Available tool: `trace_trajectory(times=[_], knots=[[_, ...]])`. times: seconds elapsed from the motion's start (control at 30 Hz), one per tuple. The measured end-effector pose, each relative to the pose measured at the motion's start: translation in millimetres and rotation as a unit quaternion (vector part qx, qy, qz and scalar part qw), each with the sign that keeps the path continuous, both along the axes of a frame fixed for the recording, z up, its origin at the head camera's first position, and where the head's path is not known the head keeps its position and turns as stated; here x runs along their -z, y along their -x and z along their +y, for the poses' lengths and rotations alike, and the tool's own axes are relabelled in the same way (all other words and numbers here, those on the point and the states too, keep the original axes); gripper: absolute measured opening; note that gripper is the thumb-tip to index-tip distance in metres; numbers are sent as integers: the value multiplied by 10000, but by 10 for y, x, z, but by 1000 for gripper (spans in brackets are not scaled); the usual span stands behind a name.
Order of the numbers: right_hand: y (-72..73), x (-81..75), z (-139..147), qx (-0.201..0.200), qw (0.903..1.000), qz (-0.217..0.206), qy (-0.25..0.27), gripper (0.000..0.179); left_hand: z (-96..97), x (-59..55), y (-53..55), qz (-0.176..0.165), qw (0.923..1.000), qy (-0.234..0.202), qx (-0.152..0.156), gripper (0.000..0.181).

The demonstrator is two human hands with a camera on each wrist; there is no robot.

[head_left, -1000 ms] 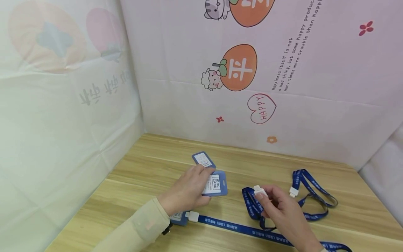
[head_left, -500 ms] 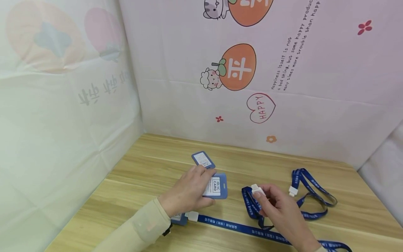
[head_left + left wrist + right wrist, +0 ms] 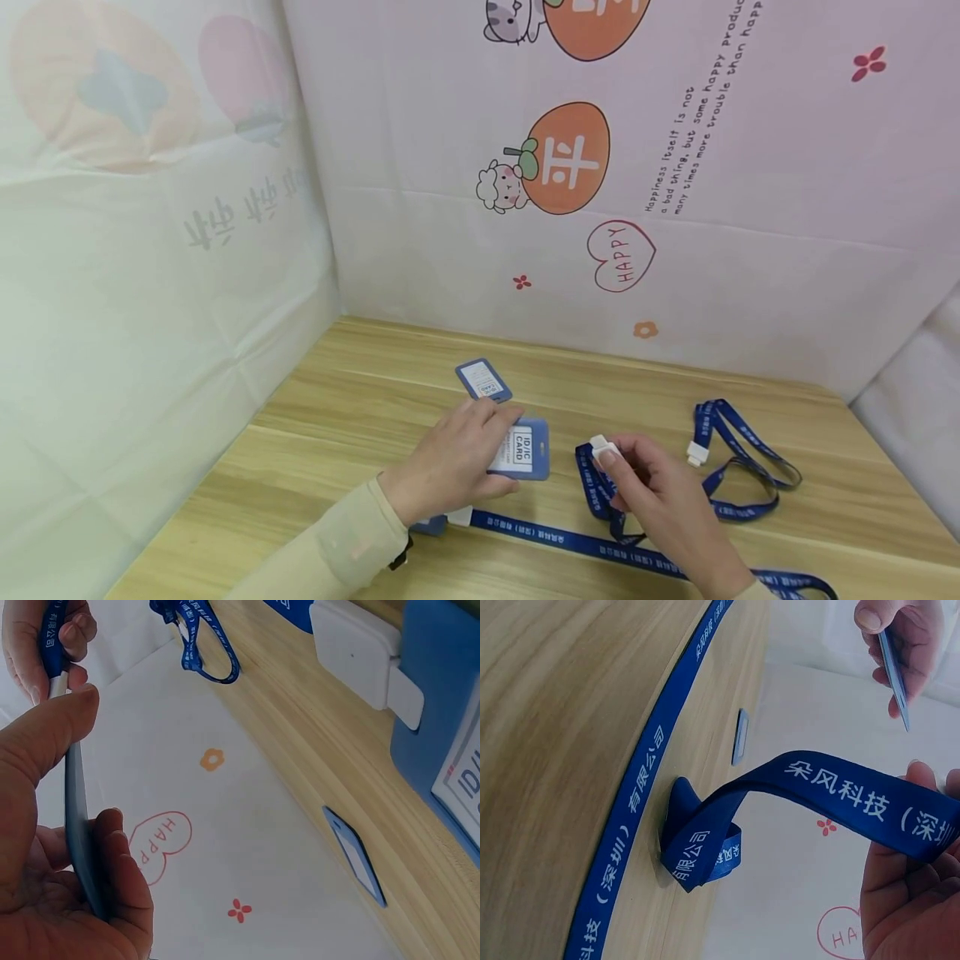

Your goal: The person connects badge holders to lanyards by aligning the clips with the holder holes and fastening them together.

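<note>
My left hand [image 3: 450, 458] holds a blue ID card holder [image 3: 531, 450] between thumb and fingers, its slotted end pointing right. In the left wrist view that held card holder [image 3: 75, 810] shows edge-on. Across from it, my right hand [image 3: 671, 504] pinches the white clip [image 3: 602, 448] of a blue lanyard [image 3: 590, 492]. A short space separates clip and slot in the head view. The lanyard strap [image 3: 855, 795] hangs from my right fingers to a folded heap on the table. Beneath my left wrist lies another card holder [image 3: 429, 527], joined to a white clip [image 3: 459, 517], partly covered by the hand.
A loose card holder [image 3: 483, 379] lies on the wooden table [image 3: 360, 375] beyond my left hand. The strap [image 3: 555, 539] of the joined holder runs rightward along the front. Another blue lanyard [image 3: 750, 508] with a white clip [image 3: 697, 454] lies at right. Printed cloth [image 3: 420, 250] stands behind.
The held card holder has moved slightly right and nearer to me. My right hand has brought the white clip slightly left, so the space between them is narrower.
</note>
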State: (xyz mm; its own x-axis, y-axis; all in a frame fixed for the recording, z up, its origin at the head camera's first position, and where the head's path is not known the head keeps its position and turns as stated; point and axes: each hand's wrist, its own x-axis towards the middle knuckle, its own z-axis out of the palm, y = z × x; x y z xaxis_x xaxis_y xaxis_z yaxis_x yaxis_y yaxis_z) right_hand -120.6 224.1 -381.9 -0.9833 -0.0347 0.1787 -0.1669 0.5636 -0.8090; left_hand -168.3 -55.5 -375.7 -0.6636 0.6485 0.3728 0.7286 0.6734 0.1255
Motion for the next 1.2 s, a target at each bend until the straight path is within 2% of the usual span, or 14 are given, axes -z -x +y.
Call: trace_trajectory(times=[0.3,0.53,0.7,1.2], knots=[[-2,-21,-48,-131,9997,171,-124,25,35,1,-17,289,9995,-66,104,86],[-7,-12,-75,-270,9996,125,-30,25,46,-24,-45,249,9997,44,73,87],[-8,4,-90,-376,9991,187,33,23,57,-25,-53,394,9991,97,87,86],[-13,17,-154,-464,9987,191,-69,19,80,-56,-82,462,9988,26,149,83]])
